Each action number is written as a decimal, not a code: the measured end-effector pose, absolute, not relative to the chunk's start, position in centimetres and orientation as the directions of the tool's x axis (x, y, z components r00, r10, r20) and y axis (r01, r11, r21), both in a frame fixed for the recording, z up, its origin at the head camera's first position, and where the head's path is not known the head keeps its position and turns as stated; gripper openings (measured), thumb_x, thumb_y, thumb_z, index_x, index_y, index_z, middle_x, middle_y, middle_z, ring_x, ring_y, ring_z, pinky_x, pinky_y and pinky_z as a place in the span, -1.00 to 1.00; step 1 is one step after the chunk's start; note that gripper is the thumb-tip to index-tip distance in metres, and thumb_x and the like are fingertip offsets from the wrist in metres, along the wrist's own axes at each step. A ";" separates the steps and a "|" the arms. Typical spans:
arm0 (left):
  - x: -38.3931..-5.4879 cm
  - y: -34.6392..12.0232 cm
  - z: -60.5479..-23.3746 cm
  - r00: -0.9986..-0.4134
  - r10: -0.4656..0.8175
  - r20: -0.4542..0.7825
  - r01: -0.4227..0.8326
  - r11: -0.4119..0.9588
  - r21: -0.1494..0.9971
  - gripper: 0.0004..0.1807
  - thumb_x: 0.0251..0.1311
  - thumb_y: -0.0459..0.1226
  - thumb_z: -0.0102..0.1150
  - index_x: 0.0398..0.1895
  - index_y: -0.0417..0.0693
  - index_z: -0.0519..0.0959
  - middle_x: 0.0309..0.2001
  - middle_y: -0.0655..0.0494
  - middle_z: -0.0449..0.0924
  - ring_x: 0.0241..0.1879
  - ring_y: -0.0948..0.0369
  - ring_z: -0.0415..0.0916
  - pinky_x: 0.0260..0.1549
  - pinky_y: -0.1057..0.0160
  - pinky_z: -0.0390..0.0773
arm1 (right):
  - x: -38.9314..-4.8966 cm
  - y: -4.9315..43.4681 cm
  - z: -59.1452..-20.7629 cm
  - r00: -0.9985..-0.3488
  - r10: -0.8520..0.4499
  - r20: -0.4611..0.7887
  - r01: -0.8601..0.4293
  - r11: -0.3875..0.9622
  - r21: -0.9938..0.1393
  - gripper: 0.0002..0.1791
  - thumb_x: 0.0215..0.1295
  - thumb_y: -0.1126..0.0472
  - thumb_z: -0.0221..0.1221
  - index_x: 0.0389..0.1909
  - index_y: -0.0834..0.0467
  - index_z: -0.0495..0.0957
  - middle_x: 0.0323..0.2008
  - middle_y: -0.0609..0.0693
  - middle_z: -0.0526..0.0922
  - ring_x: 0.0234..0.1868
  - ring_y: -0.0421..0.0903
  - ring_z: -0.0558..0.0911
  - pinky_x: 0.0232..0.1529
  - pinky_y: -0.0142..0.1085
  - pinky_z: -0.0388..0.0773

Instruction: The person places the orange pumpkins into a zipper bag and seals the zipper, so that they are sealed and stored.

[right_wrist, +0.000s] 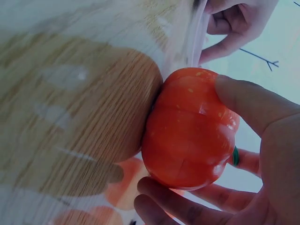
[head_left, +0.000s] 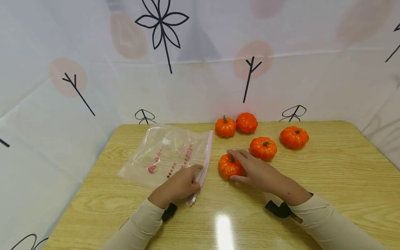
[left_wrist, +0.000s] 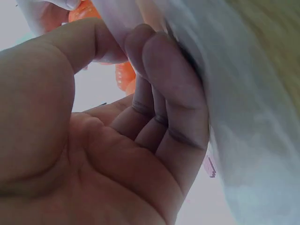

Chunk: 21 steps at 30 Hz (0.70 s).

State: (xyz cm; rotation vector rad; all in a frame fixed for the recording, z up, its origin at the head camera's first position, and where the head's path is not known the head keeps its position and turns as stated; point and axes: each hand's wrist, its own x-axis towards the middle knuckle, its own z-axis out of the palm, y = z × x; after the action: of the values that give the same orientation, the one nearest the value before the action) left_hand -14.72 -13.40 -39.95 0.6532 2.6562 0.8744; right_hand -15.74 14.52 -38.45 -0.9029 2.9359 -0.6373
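A clear zip bag [head_left: 142, 163] with a pink zip edge and printed pictures lies flat on the left of the table. My left hand [head_left: 182, 182] pinches its pink edge between thumb and curled fingers; in the left wrist view the fingertips [left_wrist: 161, 61] are against the plastic. Just right of the bag, a small orange pumpkin [head_left: 227, 167] with a green stem sits on the table. Around it curls my right hand [head_left: 260, 173], thumb [right_wrist: 248, 101] on one side and fingers on the other, as the right wrist view shows.
Behind the held pumpkin stand two more pumpkins, one with an upright stem [head_left: 225, 127] and one beside it [head_left: 247, 122]. Another pumpkin [head_left: 263, 148] is close to the right hand, and one [head_left: 294, 137] lies farther right. A patterned cloth [head_left: 200, 86] hangs behind the wooden table [head_left: 337, 173].
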 end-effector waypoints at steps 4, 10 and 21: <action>-14.7 -13.1 -39.9 -0.852 0.508 -0.123 0.320 0.693 0.646 -0.30 0.11 -0.46 0.13 0.41 -0.26 0.30 -0.63 0.22 0.38 -0.68 0.33 0.30 -0.66 0.38 0.33 | -15.7 14.5 -38.5 -0.838 -0.537 0.099 -0.528 0.751 -0.396 -0.14 0.23 -0.03 0.36 0.48 0.07 0.20 0.28 0.28 0.45 0.14 0.18 0.63 0.06 0.07 0.61; -14.6 -12.8 -39.9 -0.848 0.514 -0.128 0.311 0.678 0.667 -0.30 0.14 -0.46 0.13 0.43 -0.23 0.28 -0.60 0.22 0.40 -0.64 0.33 0.32 -0.62 0.39 0.36 | -15.6 14.2 -38.3 -0.846 -0.523 0.102 -0.516 0.756 -0.404 -0.12 0.19 -0.06 0.38 0.48 0.02 0.22 0.26 0.25 0.49 0.13 0.17 0.63 0.06 0.08 0.61; -14.5 -12.4 -40.1 -0.837 0.534 -0.118 0.320 0.654 0.686 -0.29 0.17 -0.43 0.14 0.45 -0.20 0.25 -0.58 0.23 0.43 -0.63 0.36 0.33 -0.62 0.41 0.36 | -14.9 13.3 -38.0 -0.841 -0.520 0.150 -0.526 0.721 -0.451 -0.10 0.18 -0.10 0.38 0.49 -0.04 0.18 0.31 0.21 0.44 0.16 0.10 0.61 0.08 0.04 0.61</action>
State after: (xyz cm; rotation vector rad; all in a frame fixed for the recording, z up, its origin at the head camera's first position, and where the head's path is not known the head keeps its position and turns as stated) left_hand -14.55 -12.43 -40.15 0.6821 2.5642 0.9765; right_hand -14.92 13.33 -38.02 -0.8899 2.9253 -0.7730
